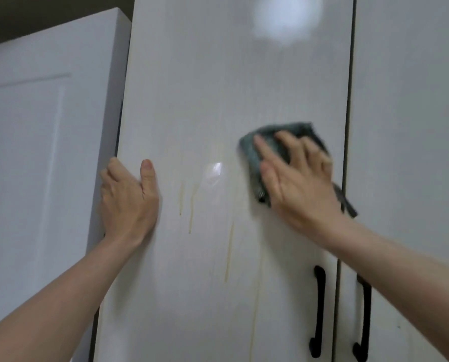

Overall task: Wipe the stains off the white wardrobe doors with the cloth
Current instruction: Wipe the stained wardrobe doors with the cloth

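R hand (300,178) flat on blurred grey-green cloth (252,152)

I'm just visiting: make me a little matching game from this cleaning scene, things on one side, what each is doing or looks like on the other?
Things:
1. left hand
2. right hand
3. cloth
4. door handles
5. stains

Descriptions:
A. black, near the doors' meeting edges
B. yellowish drips running down
C. grips the door's left edge
D. grey-green, against the door
E. presses flat on the cloth

Pairs: 1-C, 2-E, 3-D, 4-A, 5-B
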